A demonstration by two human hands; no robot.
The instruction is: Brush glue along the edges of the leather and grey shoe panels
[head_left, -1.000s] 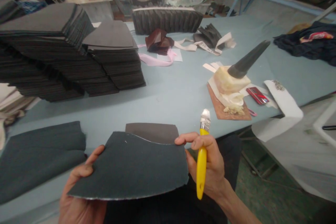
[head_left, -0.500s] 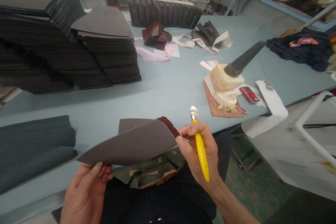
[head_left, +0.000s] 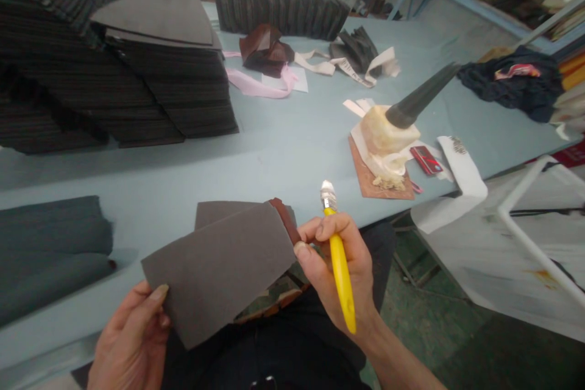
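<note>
A flat grey sheet (head_left: 223, 262) with a dark red strip (head_left: 286, 222) along its right edge is stretched between my hands. My left hand (head_left: 134, 329) pinches its left edge, thumb on top. My right hand (head_left: 342, 262) grips the strip end between thumb and finger. That same hand also holds a yellow-handled brush (head_left: 342, 274), bristles pointing up and coated whitish. Behind the held sheet, another grey piece (head_left: 214, 212) lies at the table's edge. Beyond the brush stands a glue-crusted, cream-coloured container (head_left: 379, 128) with a dark cone-shaped piece (head_left: 420, 97) slanting from its top.
Tall stacks of dark sheets (head_left: 169, 91) stand at the left back of the blue-grey table (head_left: 274, 152). Dark folded pieces (head_left: 50, 256) lie at left. A brown board (head_left: 361, 177) sits under the container, beside a red box (head_left: 426, 160). A row of dark pieces (head_left: 278, 9) stands behind.
The sheet's near side has tilted downward, so its face now shows broadly. My left hand has shifted left and its thumb now lies over the sheet's edge. The view has moved slightly.
</note>
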